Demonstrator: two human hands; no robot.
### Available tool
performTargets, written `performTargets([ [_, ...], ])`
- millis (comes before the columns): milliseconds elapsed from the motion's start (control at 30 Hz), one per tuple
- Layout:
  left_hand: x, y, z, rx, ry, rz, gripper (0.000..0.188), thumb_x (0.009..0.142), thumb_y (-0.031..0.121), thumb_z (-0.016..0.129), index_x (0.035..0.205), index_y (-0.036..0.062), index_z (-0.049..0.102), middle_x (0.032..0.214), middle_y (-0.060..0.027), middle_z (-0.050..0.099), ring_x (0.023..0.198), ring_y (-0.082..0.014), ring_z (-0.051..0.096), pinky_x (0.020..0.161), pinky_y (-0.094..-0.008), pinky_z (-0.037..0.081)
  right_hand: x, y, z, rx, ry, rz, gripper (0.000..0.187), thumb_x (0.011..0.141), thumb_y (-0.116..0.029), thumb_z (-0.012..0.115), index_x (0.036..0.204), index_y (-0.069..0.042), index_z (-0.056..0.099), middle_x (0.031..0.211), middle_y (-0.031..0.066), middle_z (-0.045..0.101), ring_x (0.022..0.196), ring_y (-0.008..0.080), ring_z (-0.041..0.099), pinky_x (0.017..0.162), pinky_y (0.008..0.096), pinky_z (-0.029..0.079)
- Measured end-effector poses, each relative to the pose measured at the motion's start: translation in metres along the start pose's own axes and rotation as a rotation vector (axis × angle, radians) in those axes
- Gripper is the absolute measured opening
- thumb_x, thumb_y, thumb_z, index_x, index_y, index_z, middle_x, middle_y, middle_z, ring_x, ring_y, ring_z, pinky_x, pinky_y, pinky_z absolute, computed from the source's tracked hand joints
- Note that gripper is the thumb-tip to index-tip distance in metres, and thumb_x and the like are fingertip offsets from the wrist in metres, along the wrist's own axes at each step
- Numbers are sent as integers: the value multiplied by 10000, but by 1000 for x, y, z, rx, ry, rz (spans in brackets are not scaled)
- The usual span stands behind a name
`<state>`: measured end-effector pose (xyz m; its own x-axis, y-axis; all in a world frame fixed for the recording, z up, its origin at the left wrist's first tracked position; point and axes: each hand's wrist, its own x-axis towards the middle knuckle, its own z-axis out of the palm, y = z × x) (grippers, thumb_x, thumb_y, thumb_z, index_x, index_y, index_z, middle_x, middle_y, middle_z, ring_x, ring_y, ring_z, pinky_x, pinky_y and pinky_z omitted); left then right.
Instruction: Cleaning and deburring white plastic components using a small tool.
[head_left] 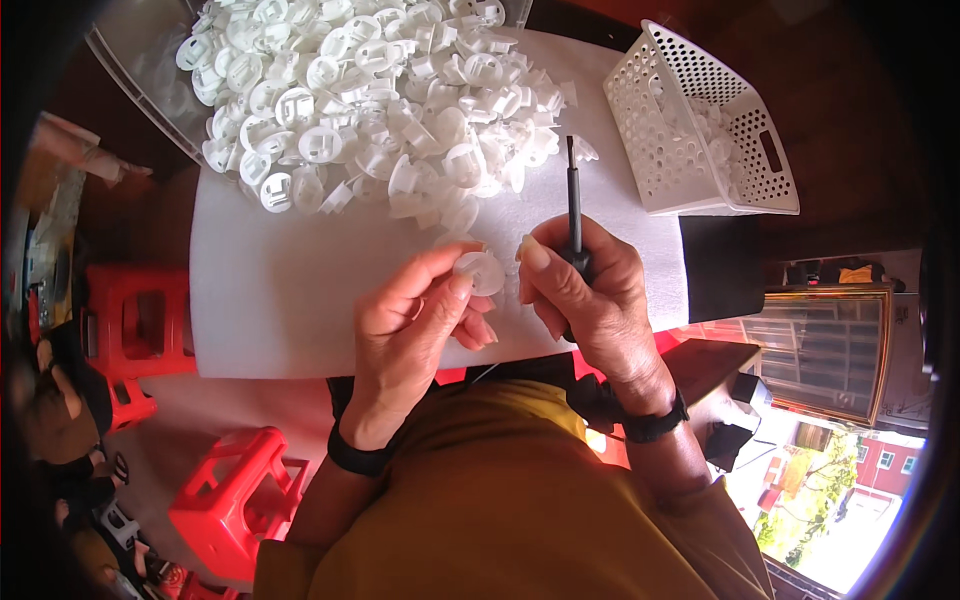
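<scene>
Between the thumb and fingers of my left hand [420, 305] is a small round translucent white plastic piece [482, 272], its disc side facing up. My right hand [590, 290] is closed around the dark handle of a screwdriver [573, 195], whose thin shaft points away from me, tip up. The right thumb and forefinger come together near the plastic piece, a short gap from it; whether they pinch something small cannot be made out. Both hands are over the near part of the white-covered table [270, 300]. Beyond them lies a big heap of similar white plastic pieces [370, 100].
A white perforated basket [650, 150] with some white pieces in it stands at the table's far right. A clear bin [150, 80] lies behind the heap at left. Red stools [230, 490] stand on the floor to my left, and a person's hand [120, 165] shows at far left.
</scene>
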<state>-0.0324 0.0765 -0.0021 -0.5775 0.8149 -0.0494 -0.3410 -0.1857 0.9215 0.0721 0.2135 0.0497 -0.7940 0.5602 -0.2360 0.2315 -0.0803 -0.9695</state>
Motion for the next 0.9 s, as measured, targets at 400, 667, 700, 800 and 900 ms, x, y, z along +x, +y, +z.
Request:
performTargets([
  [400, -2, -7, -5, 17, -96, 133, 319, 970, 136, 527, 1250, -12, 558, 1117, -97, 602, 820, -145, 643, 706, -251, 538, -1, -1, -2, 19, -123, 114, 163, 927, -166, 613, 912, -5, 601, 693, -2, 609, 586, 25, 491, 490, 191, 377],
  [667, -1, -10, -6, 57, -58, 202, 317, 975, 175, 525, 1214, -26, 573, 1040, -69, 602, 856, -118, 601, 733, -256, 534, -5, 6, -2, 145, -158, 107, 177, 928, -172, 610, 916, 4, 607, 725, 4, 629, 573, 23, 476, 496, 191, 374],
  [700, -1, -11, -7, 37, -53, 196, 316, 974, 193, 529, 1194, -27, 583, 993, -57, 605, 856, -111, 590, 728, -256, 530, -4, 4, -3, 69, -176, 103, 163, 922, -163, 616, 917, 0, 612, 702, -12, 601, 579, 27, 466, 507, 198, 375],
  [800, 0, -6, -6, 49, -67, 148, 364, 987, 253, 478, 1162, -52, 572, 907, -79, 596, 743, -122, 548, 654, -261, 463, -1, 8, -7, -78, -182, 36, 141, 908, -145, 628, 919, -5, 618, 661, -36, 541, 588, 37, 444, 522, 215, 373],
  [900, 3, 0, 0, 14, -68, 71, 374, 1000, 266, 418, 1084, -70, 560, 860, -104, 573, 660, -137, 502, 595, -272, 410, -1, 5, -9, -168, -195, -53, 134, 894, -128, 637, 921, 2, 616, 644, -36, 499, 596, 47, 431, 527, 234, 373],
])
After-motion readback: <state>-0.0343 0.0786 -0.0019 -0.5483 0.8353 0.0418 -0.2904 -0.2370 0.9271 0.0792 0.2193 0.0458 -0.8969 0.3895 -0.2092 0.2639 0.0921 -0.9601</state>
